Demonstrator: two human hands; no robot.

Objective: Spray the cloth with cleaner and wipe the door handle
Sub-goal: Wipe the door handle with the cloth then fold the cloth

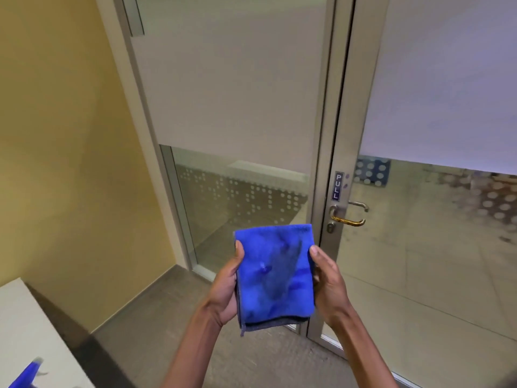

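A folded blue cloth with a darker damp patch in its middle is held flat between both hands in front of me. My left hand grips its left edge and my right hand grips its right edge. The metal lever door handle sits on the glass door's frame, up and to the right of the cloth, under a "PULL" sign. A blue spray bottle lies at the bottom left corner, only partly in view.
A frosted glass door stands on the right beside a fixed glass panel. A yellow wall fills the left. A white counter carries the spray bottle. Grey floor lies below.
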